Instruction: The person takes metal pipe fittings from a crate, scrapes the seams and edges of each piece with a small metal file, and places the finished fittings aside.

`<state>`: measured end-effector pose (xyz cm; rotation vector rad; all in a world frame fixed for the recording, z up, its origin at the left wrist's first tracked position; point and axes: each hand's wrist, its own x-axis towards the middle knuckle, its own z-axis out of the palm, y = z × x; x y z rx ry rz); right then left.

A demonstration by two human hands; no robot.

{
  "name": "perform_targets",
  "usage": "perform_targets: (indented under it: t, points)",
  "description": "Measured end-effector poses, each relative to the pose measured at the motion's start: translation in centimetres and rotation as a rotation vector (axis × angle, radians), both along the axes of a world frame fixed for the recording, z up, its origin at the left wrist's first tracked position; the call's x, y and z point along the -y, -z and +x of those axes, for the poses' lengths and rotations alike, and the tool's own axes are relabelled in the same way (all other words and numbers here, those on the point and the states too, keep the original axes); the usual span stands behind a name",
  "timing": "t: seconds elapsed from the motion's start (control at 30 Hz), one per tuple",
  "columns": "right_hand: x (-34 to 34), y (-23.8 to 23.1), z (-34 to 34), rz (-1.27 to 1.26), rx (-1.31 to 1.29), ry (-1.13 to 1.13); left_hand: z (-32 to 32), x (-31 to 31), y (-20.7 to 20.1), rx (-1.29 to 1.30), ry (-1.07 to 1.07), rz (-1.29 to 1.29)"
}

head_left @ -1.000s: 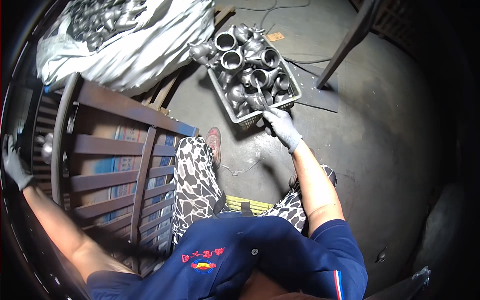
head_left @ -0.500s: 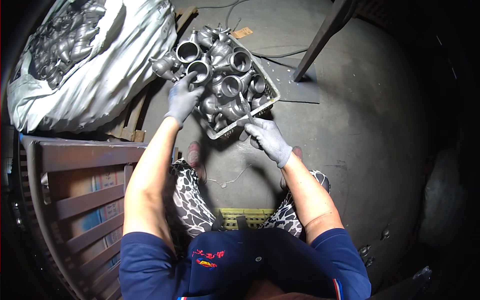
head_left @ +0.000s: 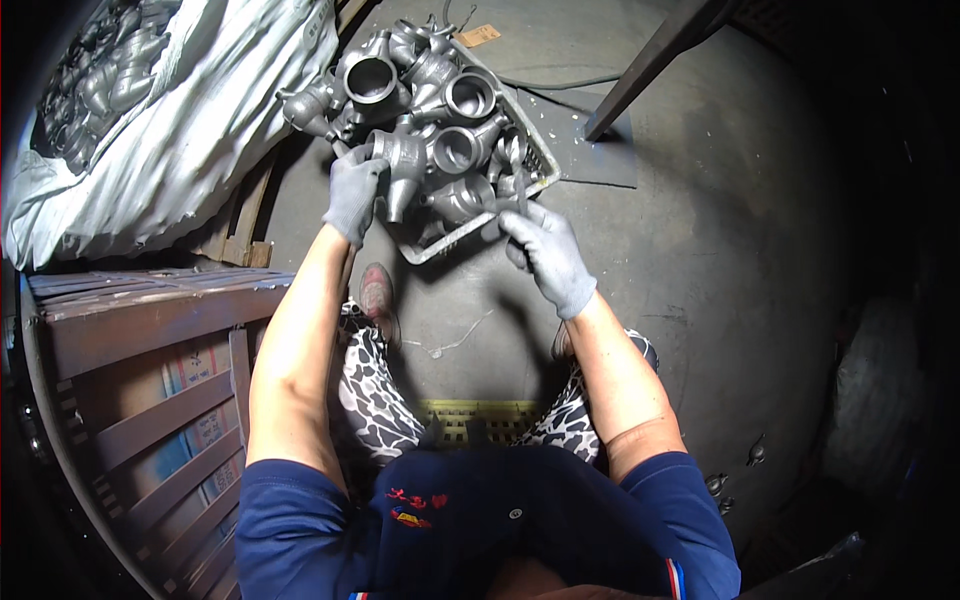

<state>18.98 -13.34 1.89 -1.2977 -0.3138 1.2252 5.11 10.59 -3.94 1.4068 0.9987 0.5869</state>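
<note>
We identify a dark steel leg [head_left: 648,72] on a flat grey plate [head_left: 600,165], a cable [head_left: 562,85] near its far edge, a tan tag [head_left: 476,36] and a yellow slotted crate [head_left: 475,408] at lower centre

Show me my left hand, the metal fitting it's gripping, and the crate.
Left hand [head_left: 354,192]: head view, its gloved back.
Metal fitting [head_left: 402,157]: head view, its rounded body.
Crate [head_left: 452,239]: head view, its near rim.

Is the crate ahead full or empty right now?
Full: grey metal fittings crowd the crate and heap above its rim toward the far side.
</note>
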Motion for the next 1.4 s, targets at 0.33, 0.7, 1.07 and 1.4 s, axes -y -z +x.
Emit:
perform_targets:
  t: [0.33,0.7,1.07,1.4]
  points:
    - [-0.9,-0.8,1.1,0.050,0.038,0.130,-3.0,10.7,-6.5,0.206,0.337,-0.252]
    - [-0.7,-0.3,1.2,-0.028,0.494,-0.056,-1.9,11.2,-3.5,0.204,0.403,-0.314]
    - [-1.0,-0.2,0.1,0.137,0.623,-0.226,-2.2,11.4,-3.2,0.390,0.341,-0.483]
    - [-0.7,-1.4,-0.3,0.175,0.472,-0.229,-2.3,11.5,-3.2,0.453,0.237,-0.615]
